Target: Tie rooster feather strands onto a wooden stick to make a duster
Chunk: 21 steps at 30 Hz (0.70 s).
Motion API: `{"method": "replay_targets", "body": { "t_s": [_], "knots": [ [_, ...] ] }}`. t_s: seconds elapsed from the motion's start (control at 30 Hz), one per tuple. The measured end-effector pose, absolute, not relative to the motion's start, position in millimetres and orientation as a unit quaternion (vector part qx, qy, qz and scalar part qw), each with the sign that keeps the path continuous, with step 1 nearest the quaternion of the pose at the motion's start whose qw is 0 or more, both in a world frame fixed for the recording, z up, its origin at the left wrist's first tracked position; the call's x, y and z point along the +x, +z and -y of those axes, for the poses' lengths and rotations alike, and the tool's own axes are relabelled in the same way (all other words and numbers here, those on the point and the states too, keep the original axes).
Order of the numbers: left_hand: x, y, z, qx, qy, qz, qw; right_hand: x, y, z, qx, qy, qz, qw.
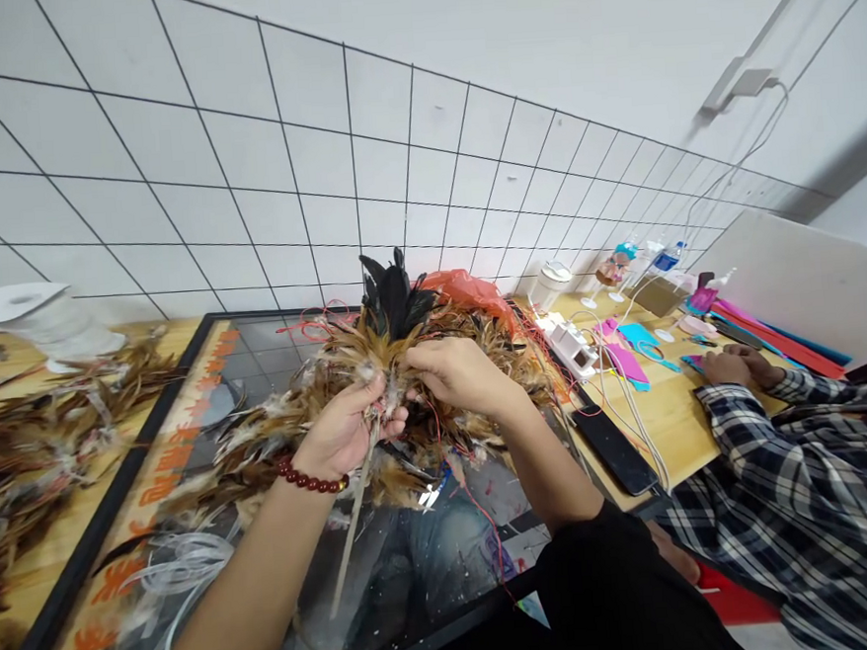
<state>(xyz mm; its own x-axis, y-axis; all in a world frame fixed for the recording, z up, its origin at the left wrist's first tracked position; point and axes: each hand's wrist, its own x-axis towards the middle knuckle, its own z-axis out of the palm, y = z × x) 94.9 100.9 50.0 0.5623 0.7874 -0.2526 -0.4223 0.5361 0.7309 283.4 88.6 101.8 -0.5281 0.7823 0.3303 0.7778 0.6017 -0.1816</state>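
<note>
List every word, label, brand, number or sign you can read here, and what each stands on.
No text can be read with certainty.
Orange characters down the left side of the black-framed dark glass panel: too slanted and unclear to quote.
Purple patterned patch seen on the glass: too blurred to read.
White mark on the bright red object at lower right: too small to tell whether it is lettering.

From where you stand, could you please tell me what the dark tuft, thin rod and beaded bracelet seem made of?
Dark tuft: feathers, slightly glossy, judging by the tapered plumes. Thin rod: perhaps wood or bamboo, matte, from its pale, dull surface. Beaded bracelet: polished wood, stone or plastic; the beads shine, but which is unclear.
</note>
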Motion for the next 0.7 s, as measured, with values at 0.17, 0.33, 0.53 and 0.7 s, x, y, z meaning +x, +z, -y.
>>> {"method": "replay_targets", "body": {
  "t_s": [0.17,0.33,0.53,0.7],
  "knots": [
    [95.3,50.0,-100.6,0.287,0.352,-0.22,0.864,287.0,98.9,-80.8,-0.439,-0.001,0.868,0.231],
    [91.5,49.4,-106.4,0.202,0.37,-0.175,0.89,319.8,94.6,-64.6,-0.499,0.071,0.805,0.312],
    [88.9,37.9,-111.0,0.196,0.376,-0.139,0.895,350.2,62.1,-82.4,-0.674,0.018,0.722,0.157],
    [90.1,32.8,-111.7,0.219,0.361,-0.132,0.897,343.9,50.3,-86.7,-0.648,0.017,0.738,0.187]
  ]
}}
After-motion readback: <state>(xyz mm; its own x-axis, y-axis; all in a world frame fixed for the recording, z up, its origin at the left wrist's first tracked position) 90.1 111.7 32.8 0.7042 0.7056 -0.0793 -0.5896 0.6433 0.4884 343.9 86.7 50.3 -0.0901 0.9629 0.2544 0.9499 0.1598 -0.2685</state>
